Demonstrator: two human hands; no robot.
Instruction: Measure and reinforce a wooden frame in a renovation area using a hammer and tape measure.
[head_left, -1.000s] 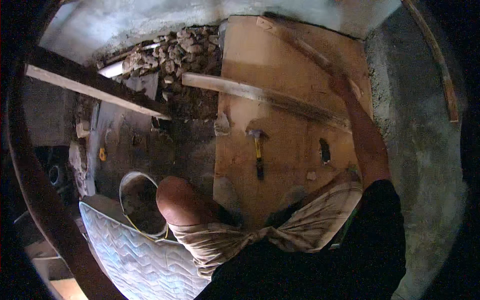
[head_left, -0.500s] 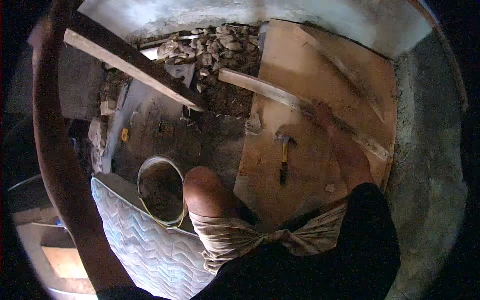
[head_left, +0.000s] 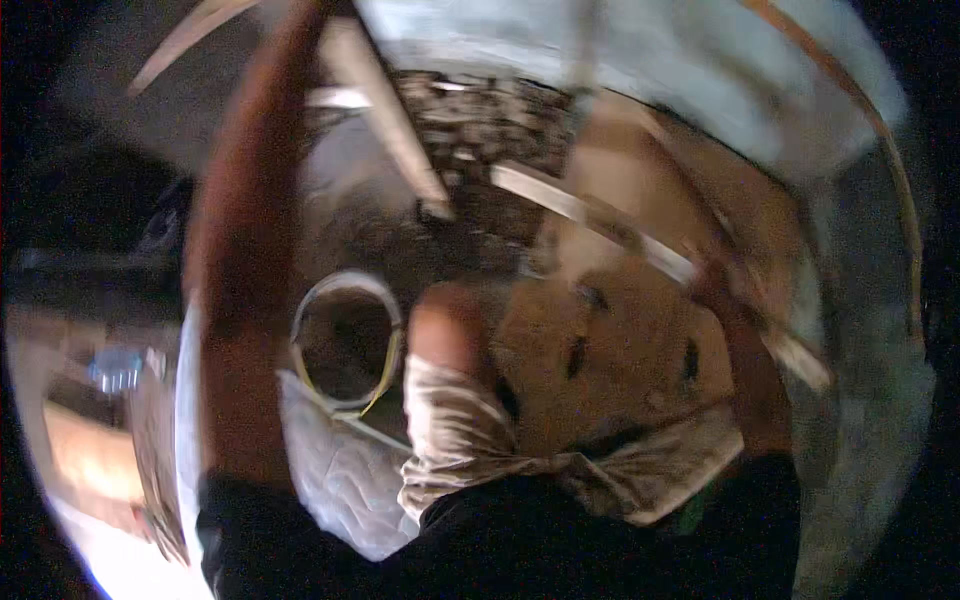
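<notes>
Over the plywood sheet point(head_left: 612, 150), my right hand point(head_left: 711, 282) seems closed round a wooden batten point(head_left: 662, 256), probably stiff and light, best gripped mid-length; left hand beyond upper view, grip unknown.

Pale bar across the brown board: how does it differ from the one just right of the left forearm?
The board bar slants gently; the forearm bar runs steeper. The right hand overlaps the board bar; no hand shows on the forearm bar. Both look pale and wooden.
</notes>
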